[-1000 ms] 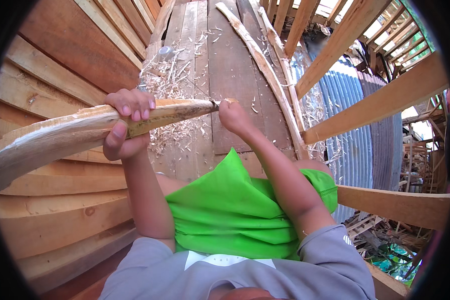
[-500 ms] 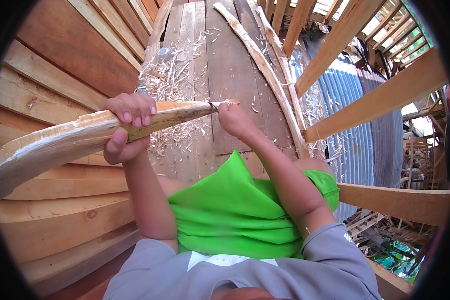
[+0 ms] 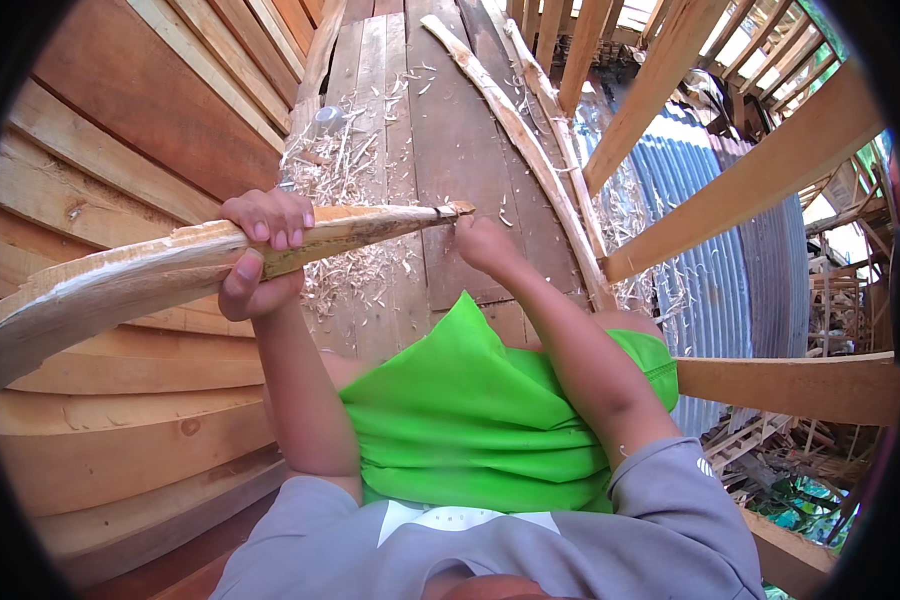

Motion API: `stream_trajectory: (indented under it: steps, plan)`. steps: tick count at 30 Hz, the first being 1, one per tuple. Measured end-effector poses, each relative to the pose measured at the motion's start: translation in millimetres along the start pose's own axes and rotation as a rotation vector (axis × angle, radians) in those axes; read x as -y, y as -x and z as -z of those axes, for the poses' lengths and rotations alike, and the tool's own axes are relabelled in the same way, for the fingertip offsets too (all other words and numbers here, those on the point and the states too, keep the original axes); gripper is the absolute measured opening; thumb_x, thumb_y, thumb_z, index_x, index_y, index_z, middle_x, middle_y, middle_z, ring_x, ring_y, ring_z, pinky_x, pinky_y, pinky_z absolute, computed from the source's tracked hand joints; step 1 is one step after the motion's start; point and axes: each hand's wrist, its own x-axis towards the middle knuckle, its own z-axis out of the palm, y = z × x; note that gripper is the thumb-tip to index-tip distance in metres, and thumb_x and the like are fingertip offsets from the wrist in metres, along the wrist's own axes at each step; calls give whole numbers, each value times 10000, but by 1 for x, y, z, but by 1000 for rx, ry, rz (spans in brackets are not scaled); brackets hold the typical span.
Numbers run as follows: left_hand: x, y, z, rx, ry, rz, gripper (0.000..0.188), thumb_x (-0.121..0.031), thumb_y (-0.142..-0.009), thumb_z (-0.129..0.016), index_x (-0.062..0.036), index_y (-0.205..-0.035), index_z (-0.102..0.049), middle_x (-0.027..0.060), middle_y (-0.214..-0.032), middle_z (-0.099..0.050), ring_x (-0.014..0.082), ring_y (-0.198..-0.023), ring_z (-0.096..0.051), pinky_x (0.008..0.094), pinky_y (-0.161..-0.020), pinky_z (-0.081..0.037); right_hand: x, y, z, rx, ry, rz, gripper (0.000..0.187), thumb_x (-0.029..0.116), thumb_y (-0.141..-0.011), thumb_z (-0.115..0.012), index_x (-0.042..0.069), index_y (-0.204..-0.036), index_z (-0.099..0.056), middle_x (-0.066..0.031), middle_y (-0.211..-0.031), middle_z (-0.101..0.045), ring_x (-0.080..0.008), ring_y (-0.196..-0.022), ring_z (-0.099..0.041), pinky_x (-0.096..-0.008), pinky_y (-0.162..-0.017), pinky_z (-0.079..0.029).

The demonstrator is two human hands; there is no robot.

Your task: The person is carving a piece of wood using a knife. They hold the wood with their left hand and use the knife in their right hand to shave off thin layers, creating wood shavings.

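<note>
Left fingers point(image 3: 267, 215) grip a curved, tapering wooden pole point(image 3: 155, 262) above scattered shavings point(image 3: 355, 268).

Bright daylight from the upper right glares on the metal sheet point(image 3: 705, 280); wall boards point(image 3: 120, 440) curve toward the black rim.

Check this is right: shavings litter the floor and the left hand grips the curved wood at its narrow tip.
Not the narrow tip: the head view shows the left hand gripping the curved wood farther back. Shavings do litter the floor.
</note>
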Motion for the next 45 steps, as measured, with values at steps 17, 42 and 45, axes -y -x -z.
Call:
stream_trajectory:
  steps: [17,42,45]
  plan:
    - [-9,4,7,82,-30,37,225,-261,-761,-612,-106,-861,-482,21,-751,-464,156,-710,-468,332,-734,-384,84,42,-4,27,43,166,592,379,-955,-299,-121,-840,-595,-287,-728,-628,-466,-691,-596,-511,-695,-469]
    - [-14,-5,-6,-12,23,30,266,-229,-701,-728,-28,-747,-560,62,-630,-546,178,-590,-538,337,-624,-454,56,26,-10,-130,160,261,590,376,-975,-259,-96,-858,-594,-330,-815,-633,-490,-715,-615,-524,-731,-481]
    - [-15,-4,-6,-8,33,35,255,-217,-698,-724,-28,-749,-561,62,-638,-548,177,-595,-540,337,-630,-453,63,25,-10,-66,219,213,585,381,-966,-268,-90,-853,-598,-329,-857,-639,-484,-759,-626,-515,-762,-490]
